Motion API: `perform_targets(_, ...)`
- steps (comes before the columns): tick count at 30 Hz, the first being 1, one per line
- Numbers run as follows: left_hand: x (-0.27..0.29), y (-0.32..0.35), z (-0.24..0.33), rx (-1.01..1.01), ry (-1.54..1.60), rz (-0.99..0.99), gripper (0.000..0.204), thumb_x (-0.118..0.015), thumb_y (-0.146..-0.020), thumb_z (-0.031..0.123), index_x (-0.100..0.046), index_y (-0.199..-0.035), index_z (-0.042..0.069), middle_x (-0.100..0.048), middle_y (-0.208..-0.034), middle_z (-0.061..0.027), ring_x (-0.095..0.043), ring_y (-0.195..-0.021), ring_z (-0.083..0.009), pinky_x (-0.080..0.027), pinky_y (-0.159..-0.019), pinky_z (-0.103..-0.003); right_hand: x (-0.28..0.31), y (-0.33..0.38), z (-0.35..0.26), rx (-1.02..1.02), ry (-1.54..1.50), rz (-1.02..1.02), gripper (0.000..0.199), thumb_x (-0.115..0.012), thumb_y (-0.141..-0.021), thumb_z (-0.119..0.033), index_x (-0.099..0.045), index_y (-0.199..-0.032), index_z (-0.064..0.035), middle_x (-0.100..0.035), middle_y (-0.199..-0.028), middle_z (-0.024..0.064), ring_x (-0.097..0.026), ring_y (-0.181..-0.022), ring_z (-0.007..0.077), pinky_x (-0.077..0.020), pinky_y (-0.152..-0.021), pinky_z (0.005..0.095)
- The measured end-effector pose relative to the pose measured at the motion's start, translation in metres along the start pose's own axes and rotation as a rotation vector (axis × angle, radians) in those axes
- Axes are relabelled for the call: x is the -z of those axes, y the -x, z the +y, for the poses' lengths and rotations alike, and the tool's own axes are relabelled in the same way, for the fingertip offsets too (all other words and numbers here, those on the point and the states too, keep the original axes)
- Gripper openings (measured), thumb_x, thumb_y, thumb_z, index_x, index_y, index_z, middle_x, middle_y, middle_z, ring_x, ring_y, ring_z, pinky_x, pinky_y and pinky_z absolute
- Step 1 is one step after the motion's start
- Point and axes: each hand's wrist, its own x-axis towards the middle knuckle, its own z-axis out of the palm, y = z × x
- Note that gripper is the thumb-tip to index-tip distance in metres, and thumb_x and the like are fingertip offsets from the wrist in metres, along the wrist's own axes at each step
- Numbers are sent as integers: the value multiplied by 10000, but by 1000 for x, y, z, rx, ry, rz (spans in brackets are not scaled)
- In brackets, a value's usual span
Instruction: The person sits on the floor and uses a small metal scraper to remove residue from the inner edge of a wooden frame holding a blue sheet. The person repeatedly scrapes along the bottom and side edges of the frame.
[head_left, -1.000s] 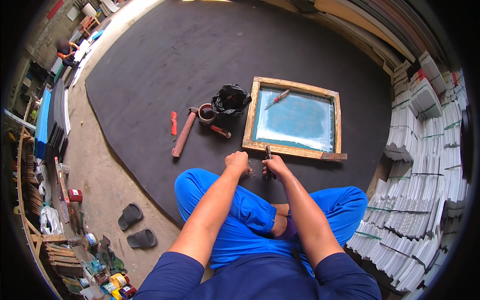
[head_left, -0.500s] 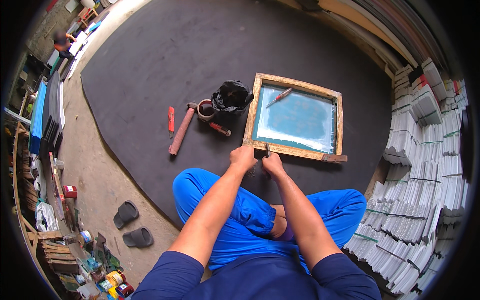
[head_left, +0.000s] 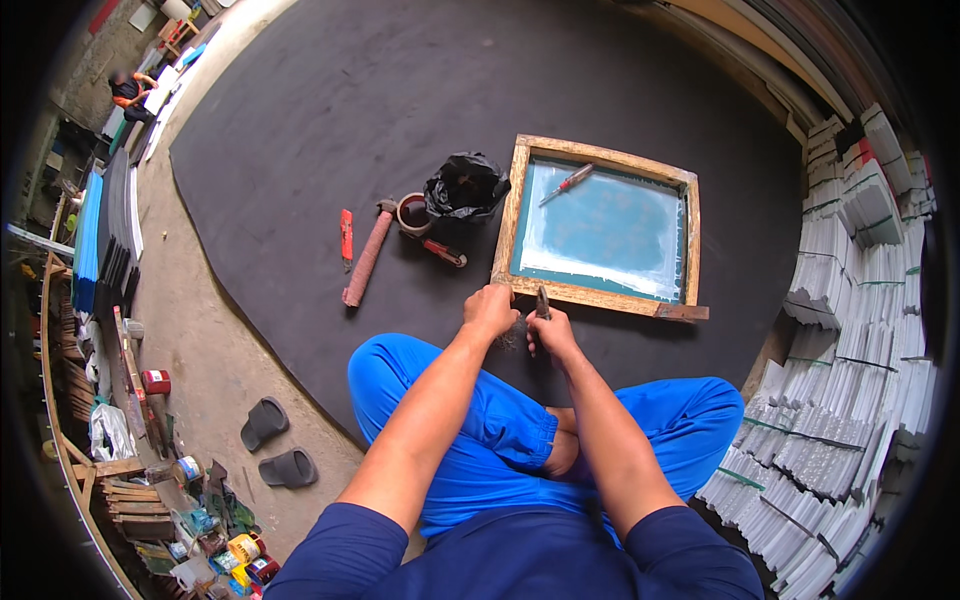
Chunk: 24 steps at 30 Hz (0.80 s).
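A wooden-framed screen [head_left: 600,296] with a blue-green mesh and whitish edges lies flat in front of me. My left hand [head_left: 490,311] is closed at its near left corner; the fingertips are hidden, and dark thin strands hang beside them. Just to the right, my right hand [head_left: 550,330] is wrapped round a dark metal tool [head_left: 543,301] that looks like pliers, its head pointing up toward the near rail. On the mesh rests a red-handled screwdriver [head_left: 570,183]. Left of the screen are an open black plastic bag [head_left: 468,188] and a roll of tape [head_left: 412,214].
Further left lie a hammer [head_left: 369,258] with a red-wrapped handle, a red utility knife [head_left: 346,240] and another red tool [head_left: 445,253] on the dark mat [head_left: 300,130]. Slippers [head_left: 288,468], paint cans [head_left: 245,548] and stacked bundles [head_left: 800,440] surround it. A person [head_left: 130,95] sits far left.
The right hand has turned slightly, showing more of the tool's head and its lower fingers. My left hand stays at the frame's corner. The whole view has shifted a little.
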Motion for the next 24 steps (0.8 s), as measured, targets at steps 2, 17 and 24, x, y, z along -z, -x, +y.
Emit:
perform_targets(2,2,3,-3,-77,33,39,323,-799,-777,264,-741,-1063,126,-739,-1035,-127,-702,-1007,-314,-558,-860,-442,0,12,1,-40,96,-90,62,-587,-893,-90,-609,-933,-49,-591,-653,70,-580,-481,178,-478,-413,327)
perform_targets(17,14,17,-8,68,-194,-118,292,-817,-788,267,-773,-1036,119,-739,-1086,-150,-712,-1035,-316,-579,-853,-426,-2,18,5,-185,93,-194,245,-576,-937,-73,-548,-1175,-24,-670,-893,130,-692,-732,220,-585,-664,355)
perform_targets(24,17,24,-8,79,-240,-250,558,-871,-709,472,-749,-1096,90,-729,-1140,-142,-694,-1089,-309,-563,-889,-417,-4,-4,-16,-171,144,0,290,-607,-924,-120,-541,-1182,-2,-625,-870,142,-663,-691,235,-580,-620,366)
